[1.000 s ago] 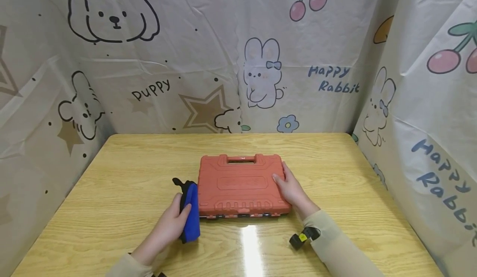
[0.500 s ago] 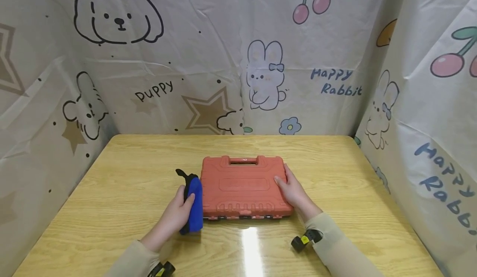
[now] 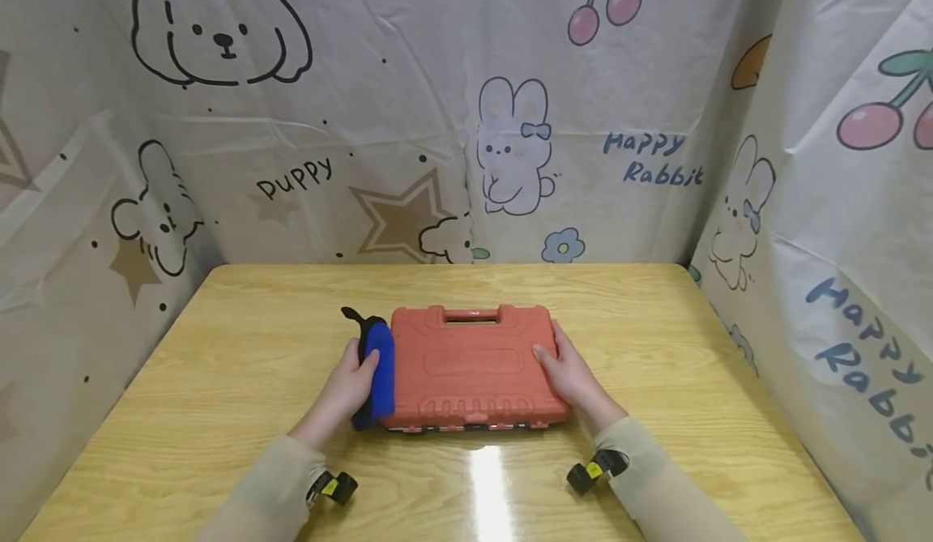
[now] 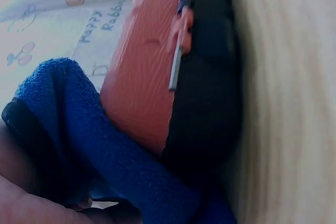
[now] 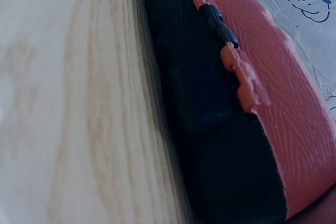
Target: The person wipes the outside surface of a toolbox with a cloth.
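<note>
A red plastic carrying case (image 3: 474, 364) with a black lower half lies flat on the table, its handle cutout at the far side. My right hand (image 3: 576, 376) grips its right edge, thumb on the lid and fingers down the side. My left hand (image 3: 350, 384) pinches a fuzzy blue cloth (image 3: 382, 372) with black trim and a black tab at its far end. That cloth presses along the case's left side. In the left wrist view the blue pile (image 4: 121, 145) lies against the case's corner; in the right wrist view the hinged side (image 5: 215, 93) shows.
The wood-grain table (image 3: 255, 347) runs out around the case on all sides. Printed fabric walls (image 3: 408, 121) enclose it at the back, left and right. A camera is strapped to each wrist, and light glares on the table in front of the case.
My left hand has slid the blue cloth away from me along the case's left side, toward its far corner. The right hand and the case have stayed in place.
</note>
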The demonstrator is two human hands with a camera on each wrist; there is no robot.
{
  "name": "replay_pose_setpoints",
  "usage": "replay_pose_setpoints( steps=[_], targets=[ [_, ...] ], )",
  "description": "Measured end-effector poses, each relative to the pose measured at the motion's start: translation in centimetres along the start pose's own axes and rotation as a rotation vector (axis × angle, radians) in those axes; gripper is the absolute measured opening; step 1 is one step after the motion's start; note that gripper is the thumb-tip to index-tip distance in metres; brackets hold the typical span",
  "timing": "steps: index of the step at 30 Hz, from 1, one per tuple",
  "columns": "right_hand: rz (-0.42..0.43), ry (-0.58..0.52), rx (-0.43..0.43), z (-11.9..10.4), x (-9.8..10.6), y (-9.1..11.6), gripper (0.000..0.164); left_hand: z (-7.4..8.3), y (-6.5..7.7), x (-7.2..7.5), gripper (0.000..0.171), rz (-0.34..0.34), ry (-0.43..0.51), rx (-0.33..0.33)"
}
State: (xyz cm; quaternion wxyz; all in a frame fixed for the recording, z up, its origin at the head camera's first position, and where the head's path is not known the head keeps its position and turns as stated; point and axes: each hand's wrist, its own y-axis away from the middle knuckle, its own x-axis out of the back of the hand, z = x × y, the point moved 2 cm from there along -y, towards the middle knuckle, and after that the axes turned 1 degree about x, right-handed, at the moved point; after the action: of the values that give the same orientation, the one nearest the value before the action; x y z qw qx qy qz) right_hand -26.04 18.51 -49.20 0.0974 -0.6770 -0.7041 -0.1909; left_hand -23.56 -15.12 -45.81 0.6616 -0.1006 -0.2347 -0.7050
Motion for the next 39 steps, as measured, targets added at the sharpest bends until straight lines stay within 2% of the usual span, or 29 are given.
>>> replay_pose_setpoints(
  steps=[6,13,21,30,39],
  targets=[
    [0.011,0.005,0.004,0.1,-0.1,0.1,0.071,0.1,-1.9,-0.1,0.042,-0.013,0.087,0.047],
    [0.012,0.025,-0.014,0.5,-0.2,0.3,0.07,0.1,-3.6,-0.1,0.044,-0.032,0.118,0.078],
    [0.017,0.036,-0.007,0.3,-0.1,0.1,0.07,0.5,-4.8,0.1,0.046,-0.041,0.139,0.071],
    [0.004,0.025,0.008,0.1,-0.1,0.0,0.071,0.9,-6.4,0.6,0.055,-0.075,0.201,0.11],
    [-0.003,0.035,0.016,0.1,0.2,0.0,0.071,0.6,-7.0,0.7,0.057,-0.091,0.259,0.111]
  ],
)
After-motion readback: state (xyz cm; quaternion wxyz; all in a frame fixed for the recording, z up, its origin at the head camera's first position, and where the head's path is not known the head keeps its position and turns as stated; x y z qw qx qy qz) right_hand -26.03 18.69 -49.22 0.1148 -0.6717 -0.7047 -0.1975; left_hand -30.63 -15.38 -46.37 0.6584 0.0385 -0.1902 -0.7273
